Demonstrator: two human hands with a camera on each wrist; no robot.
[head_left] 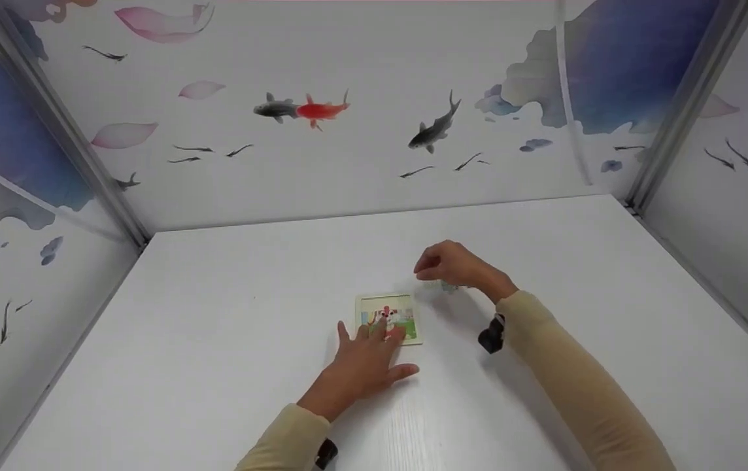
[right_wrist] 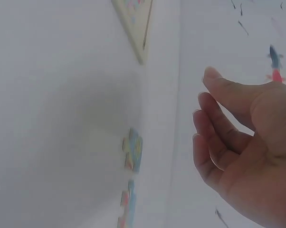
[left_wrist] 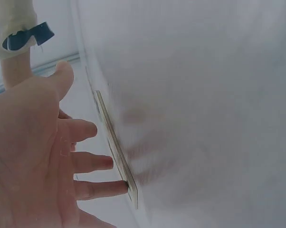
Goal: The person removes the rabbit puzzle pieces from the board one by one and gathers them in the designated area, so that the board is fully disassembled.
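- Your left hand (head_left: 362, 366) is spread, its fingers straight and released, reaching over the lower part of the puzzle tray (head_left: 374, 303). In the head view the fingertips overlap the picture; in the left wrist view one fingertip appears to touch the tray's edge.
- Your right hand (head_left: 452, 261) is up above the table (head_left: 217, 360), to the right of the tray and farther from you. Its fingers are loosely bent and released, with a gap between thumb and fingertips in the right wrist view.
- The puzzle tray lies flat near the middle of the table. A light rim surrounds a colourful picture with red, white and green parts, and a bare pale strip runs along its far side.
- Loose puzzle pieces (right_wrist: 132, 151) lie on the table near the tray, below your right hand; in the head view that hand partly hides them.
- You wear pale yellow sleeves (head_left: 563, 373), with a black device (head_left: 492, 335) at your right wrist and another black item (head_left: 326, 453) at your left.
- Beyond the table stands a white wall (head_left: 361, 39) printed with fish (head_left: 322, 110), petals and blue leaf shapes.
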